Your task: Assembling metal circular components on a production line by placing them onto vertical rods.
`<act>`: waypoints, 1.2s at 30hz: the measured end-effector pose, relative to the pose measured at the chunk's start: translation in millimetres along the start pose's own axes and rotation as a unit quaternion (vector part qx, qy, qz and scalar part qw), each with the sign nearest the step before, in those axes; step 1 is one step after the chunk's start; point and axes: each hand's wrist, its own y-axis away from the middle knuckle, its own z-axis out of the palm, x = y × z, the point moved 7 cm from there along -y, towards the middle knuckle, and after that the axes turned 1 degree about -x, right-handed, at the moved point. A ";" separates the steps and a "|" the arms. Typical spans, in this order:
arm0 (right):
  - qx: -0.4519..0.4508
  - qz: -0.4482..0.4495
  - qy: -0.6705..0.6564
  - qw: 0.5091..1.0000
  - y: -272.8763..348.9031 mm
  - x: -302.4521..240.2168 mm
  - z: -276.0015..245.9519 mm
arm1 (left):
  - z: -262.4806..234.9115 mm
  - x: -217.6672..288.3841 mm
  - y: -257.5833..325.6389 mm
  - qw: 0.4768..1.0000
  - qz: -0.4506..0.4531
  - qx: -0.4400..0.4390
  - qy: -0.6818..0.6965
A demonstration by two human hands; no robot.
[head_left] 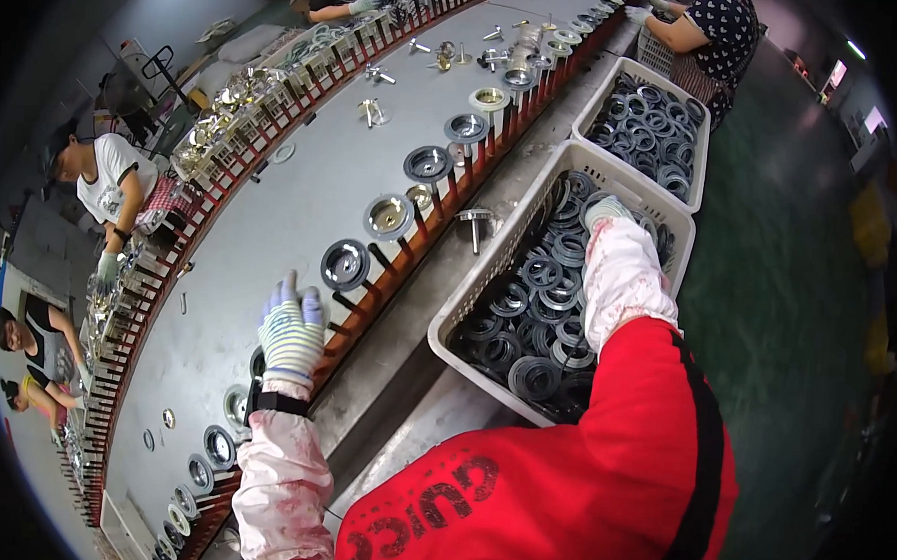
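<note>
Rings (535,377) of dark grey lay heaped in the near basket (484,380), between two and three o'clock from your left hand (294,338), and your right hand (607,212) was sunk among them in the basket's far half. The basket sat close on your right, probably so that a bent arm could reach the heap without a turn of your body, and its raised walls kept the loose rings from spilling. Because that hand's fingertips were hidden, whether its grip was wide, narrow or round a ring could not be told. A far basket (702,156), toward one o'clock from your right hand, held more rings, perhaps as a reserve. Your left hand's grip was wide, fingers extended and apparently holding nothing, at the edge of the table (260,232); whether it touched the surface was unclear. At one o'clock from it was the closest of the flanged discs (345,265), which followed the curved line of pegs (376,256), apparently spaced to keep each one separately reachable. At nine o'clock from your right hand, a stemmed metal piece (474,217) lay outside that line, seemingly set aside.
</note>
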 end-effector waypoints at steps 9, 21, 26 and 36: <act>0.218 -0.024 -0.181 0.959 -18.3 -0.7 -97.6 | 31.7 43.5 -59.2 0.999 -0.027 -0.039 0.019; 0.187 -0.219 -0.520 0.804 -25.1 -120.9 -158.5 | 17.6 -13.4 -18.2 0.984 -0.142 -0.069 -0.081; 0.258 -0.221 -0.426 0.838 4.2 -174.2 -193.3 | 17.2 -37.7 1.9 0.988 -0.125 -0.048 -0.080; 0.187 -0.184 -0.261 0.929 23.0 -238.5 -230.6 | 6.2 -88.5 42.6 0.993 -0.109 0.002 -0.037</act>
